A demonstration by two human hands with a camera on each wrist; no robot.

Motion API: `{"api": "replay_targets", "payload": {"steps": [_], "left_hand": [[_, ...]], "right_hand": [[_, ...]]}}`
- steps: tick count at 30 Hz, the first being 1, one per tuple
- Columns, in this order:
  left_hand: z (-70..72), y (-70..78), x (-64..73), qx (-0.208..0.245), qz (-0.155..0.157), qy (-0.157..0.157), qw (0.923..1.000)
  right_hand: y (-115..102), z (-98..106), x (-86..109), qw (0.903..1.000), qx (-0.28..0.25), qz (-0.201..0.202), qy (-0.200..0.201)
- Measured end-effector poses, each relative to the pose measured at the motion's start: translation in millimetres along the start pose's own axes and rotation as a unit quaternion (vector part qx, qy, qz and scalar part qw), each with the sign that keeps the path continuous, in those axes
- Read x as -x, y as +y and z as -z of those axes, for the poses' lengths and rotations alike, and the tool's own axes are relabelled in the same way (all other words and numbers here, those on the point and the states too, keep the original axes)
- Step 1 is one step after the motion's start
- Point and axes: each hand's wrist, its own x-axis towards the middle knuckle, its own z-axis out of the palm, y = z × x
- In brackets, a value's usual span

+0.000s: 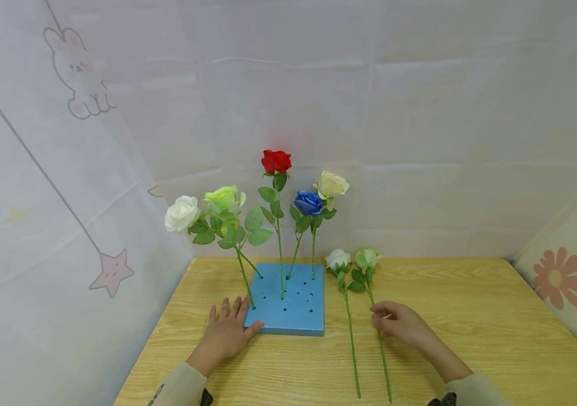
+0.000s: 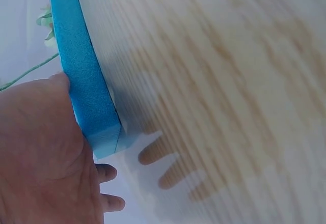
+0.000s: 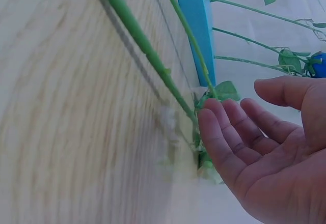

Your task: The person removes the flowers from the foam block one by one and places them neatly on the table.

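My left hand [image 1: 224,335] lies spread at the front left corner of a blue foam block [image 1: 293,321] with small holes. Its thumb rests against the block, seen also in the left wrist view. Beside the stem of a pale green rose [image 1: 368,258] lying on the table is my right hand [image 1: 402,324]. The right wrist view shows those fingers [image 3: 211,127] loosely bent and the thumb held apart, with nothing pinched. Left of that rose lies a white rose [image 1: 338,258].
Stuck upright or leaning in the block are a white rose [image 1: 181,213], a yellow-green rose [image 1: 222,198], a red rose [image 1: 276,162], a blue rose [image 1: 309,203] and a cream rose [image 1: 331,185]. A pale printed cloth [image 1: 420,141] hangs behind the wooden table [image 1: 471,316].
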Motion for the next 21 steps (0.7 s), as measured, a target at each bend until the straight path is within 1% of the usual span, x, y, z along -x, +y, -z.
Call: {"api": "replay_targets", "payload": {"steps": [10, 17, 21], "left_hand": [[2.4, 1.7, 1.3, 0.005, -0.001, 0.004, 1.0], [3.9, 2.5, 2.0, 0.008, 0.001, 0.004, 1.0], [4.4, 2.7, 2.2, 0.009, 0.0, 0.008, 0.9999]], "right_hand": [[-12.4, -6.8, -9.9, 0.9996, 0.007, 0.028, 0.006], [-22.5, -15.3, -16.4, 0.9994, -0.017, 0.031, 0.006], [-27.9, -20.1, -19.3, 0.9992, -0.025, 0.032, -0.002]]}}
